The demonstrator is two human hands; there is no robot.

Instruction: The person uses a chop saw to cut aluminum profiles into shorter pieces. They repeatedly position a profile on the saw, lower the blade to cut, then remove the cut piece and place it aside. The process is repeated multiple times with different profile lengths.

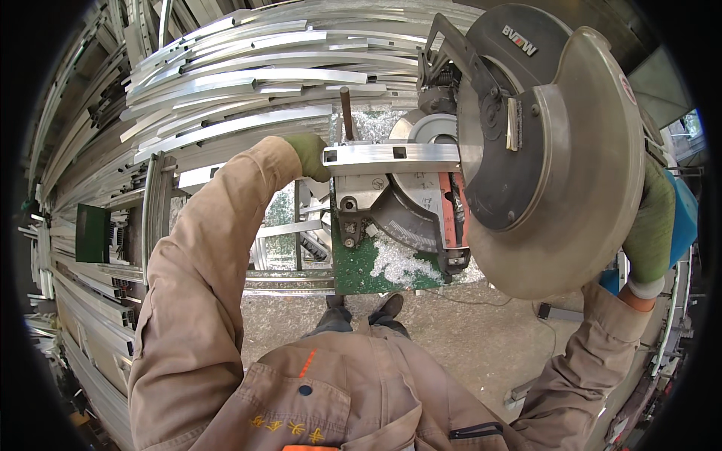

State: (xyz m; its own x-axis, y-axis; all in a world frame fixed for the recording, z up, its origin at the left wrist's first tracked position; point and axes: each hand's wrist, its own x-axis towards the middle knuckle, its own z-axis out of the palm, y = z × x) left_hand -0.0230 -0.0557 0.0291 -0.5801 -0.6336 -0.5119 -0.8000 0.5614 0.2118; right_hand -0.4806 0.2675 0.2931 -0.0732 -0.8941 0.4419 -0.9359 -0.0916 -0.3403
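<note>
My left hand [307,156], in a green glove, grips the left end of a short square aluminium tube [391,155]. Two dark square holes show in the tube's upper face. It lies across the bed of a mitre saw [519,143], its right end at the big round blade guard [553,218], which hides the blade. On the far right, my gloved right hand [651,222] is closed around the saw's blue handle [683,218]; the guard covers most of its fingers. Below the tube are the saw's curved angle scale [410,225] and a red strip [454,207].
Silvery metal chips [402,263] lie on the green base plate [353,274]. Many long aluminium profiles [248,83] are stacked behind and to the left. An upright rusty rod [347,113] stands behind the tube. A cable [481,302] runs over the floor near my shoes.
</note>
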